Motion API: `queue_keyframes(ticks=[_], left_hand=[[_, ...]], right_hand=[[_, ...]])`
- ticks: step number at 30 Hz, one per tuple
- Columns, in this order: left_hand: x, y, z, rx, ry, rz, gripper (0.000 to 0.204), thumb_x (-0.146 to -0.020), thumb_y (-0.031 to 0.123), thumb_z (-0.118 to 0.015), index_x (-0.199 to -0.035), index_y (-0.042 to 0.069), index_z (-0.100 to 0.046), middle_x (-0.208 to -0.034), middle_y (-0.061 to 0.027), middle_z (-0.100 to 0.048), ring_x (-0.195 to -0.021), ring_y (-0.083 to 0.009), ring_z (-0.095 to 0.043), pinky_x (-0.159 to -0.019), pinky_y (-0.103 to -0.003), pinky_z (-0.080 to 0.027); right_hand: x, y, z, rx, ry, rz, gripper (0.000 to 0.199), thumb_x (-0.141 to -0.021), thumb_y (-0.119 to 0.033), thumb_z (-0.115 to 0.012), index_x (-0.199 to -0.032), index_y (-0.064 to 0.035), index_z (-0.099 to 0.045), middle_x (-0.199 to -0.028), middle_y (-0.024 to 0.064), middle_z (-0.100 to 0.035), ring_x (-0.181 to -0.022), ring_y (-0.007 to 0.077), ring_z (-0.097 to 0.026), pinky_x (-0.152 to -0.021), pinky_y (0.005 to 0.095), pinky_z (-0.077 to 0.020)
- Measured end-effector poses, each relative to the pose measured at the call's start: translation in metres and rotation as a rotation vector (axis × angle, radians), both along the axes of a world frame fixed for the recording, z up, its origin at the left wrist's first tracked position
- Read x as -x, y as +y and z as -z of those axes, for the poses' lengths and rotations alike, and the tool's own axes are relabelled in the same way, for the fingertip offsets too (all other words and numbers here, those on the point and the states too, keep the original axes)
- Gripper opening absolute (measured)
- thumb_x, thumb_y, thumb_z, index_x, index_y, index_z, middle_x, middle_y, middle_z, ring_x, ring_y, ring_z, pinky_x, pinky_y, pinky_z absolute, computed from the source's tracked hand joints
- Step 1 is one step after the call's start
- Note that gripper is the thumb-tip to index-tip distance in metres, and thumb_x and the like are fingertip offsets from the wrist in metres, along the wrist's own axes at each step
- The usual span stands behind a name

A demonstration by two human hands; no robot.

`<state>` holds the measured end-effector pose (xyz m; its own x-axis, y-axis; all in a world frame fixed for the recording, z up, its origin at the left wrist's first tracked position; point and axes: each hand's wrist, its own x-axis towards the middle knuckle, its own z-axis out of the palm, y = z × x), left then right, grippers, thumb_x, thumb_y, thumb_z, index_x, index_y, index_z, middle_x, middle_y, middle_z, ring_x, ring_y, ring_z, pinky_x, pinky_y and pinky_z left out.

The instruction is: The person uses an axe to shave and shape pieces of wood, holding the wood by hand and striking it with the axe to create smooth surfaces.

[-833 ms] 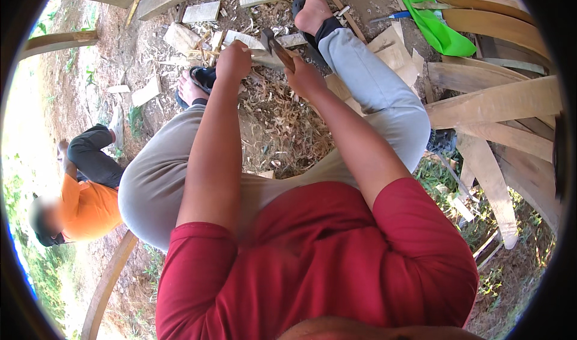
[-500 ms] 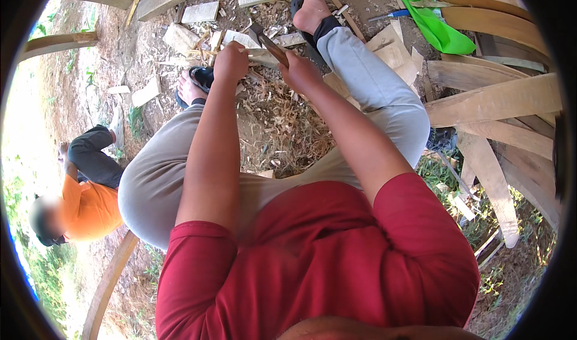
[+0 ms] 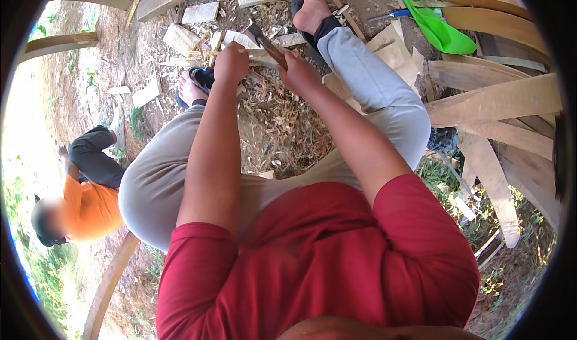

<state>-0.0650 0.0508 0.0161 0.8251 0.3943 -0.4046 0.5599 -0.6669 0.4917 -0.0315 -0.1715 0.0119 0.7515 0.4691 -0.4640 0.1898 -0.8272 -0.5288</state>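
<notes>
My right hand (image 3: 300, 75) is wrapped round the wooden handle of a hammer (image 3: 273, 52), whose dark metal head points up and to the left. To its left, my left hand (image 3: 231, 62) is closed in a fist, thumb on top; what it grips, if anything, is hidden from above. Just beyond both hands lies a pale length of wood (image 3: 262, 58), partly covered by the hammer and my fist. The hammer head hangs close to my left hand, over the chips.
Wood shavings (image 3: 288, 120) and offcuts (image 3: 200, 13) litter the ground between my legs. Curved planks (image 3: 496, 99) are stacked at the right, near a green cloth (image 3: 436, 24) and a blue-handled tool (image 3: 396, 13). A person in orange (image 3: 93, 211) sits at the left.
The hammer in my right hand has shifted very slightly to the left. My left hand stays nearly where it was.
</notes>
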Motion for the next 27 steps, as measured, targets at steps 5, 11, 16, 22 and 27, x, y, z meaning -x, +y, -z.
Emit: queue_keyframes(ticks=[5,11,16,22,27], left_hand=[[0.005,0.002,0.000,-0.030,-0.010,0.013,0.032,-0.093,0.030,-0.070,-0.114,0.005,-0.072,-0.107,-0.0247,-0.075,-0.105,-0.0420,-0.071,-0.094,-0.049,-0.055],[0.007,0.007,0.002,-0.017,0.019,0.033,0.036,-0.092,0.030,-0.071,-0.118,0.005,-0.072,-0.109,-0.0249,-0.075,-0.106,-0.0418,-0.071,-0.095,-0.048,-0.054],[0.006,0.007,0.001,-0.018,-0.015,0.033,0.035,-0.093,0.031,-0.068,-0.117,0.005,-0.072,-0.107,-0.0244,-0.075,-0.105,-0.0415,-0.072,-0.094,-0.047,-0.055],[0.006,0.005,0.000,-0.020,-0.016,0.007,0.034,-0.093,0.030,-0.069,-0.117,0.005,-0.073,-0.107,-0.0236,-0.076,-0.106,-0.0403,-0.072,-0.094,-0.047,-0.055],[0.007,0.005,-0.003,-0.017,0.025,0.008,0.036,-0.092,0.031,-0.069,-0.117,0.006,-0.073,-0.110,-0.0245,-0.075,-0.106,-0.0409,-0.071,-0.095,-0.047,-0.054]], right_hand=[[-0.006,0.005,-0.010,0.027,0.017,-0.023,0.049,-0.101,-0.033,-0.059,-0.142,-0.0081,-0.053,-0.113,0.0229,-0.073,-0.107,0.0425,-0.070,-0.094,0.0547,-0.0543],[-0.005,0.002,-0.006,0.055,0.047,-0.023,0.049,-0.101,-0.034,-0.057,-0.142,-0.0085,-0.053,-0.116,0.0233,-0.072,-0.110,0.0422,-0.070,-0.095,0.0540,-0.0546],[-0.001,0.000,0.002,0.132,0.060,-0.072,0.044,-0.101,-0.034,-0.056,-0.135,-0.0066,-0.055,-0.117,0.0238,-0.071,-0.110,0.0436,-0.069,-0.095,0.0548,-0.0542],[-0.001,-0.007,0.003,-0.015,0.024,0.005,0.046,-0.102,-0.036,-0.056,-0.138,-0.0078,-0.054,-0.125,0.0255,-0.069,-0.113,0.0439,-0.068,-0.097,0.0542,-0.0537],[-0.004,-0.002,0.000,0.005,0.038,-0.017,0.038,-0.101,-0.034,-0.057,-0.129,-0.0067,-0.056,-0.126,0.0290,-0.066,-0.109,0.0452,-0.068,-0.092,0.0557,-0.0539]])
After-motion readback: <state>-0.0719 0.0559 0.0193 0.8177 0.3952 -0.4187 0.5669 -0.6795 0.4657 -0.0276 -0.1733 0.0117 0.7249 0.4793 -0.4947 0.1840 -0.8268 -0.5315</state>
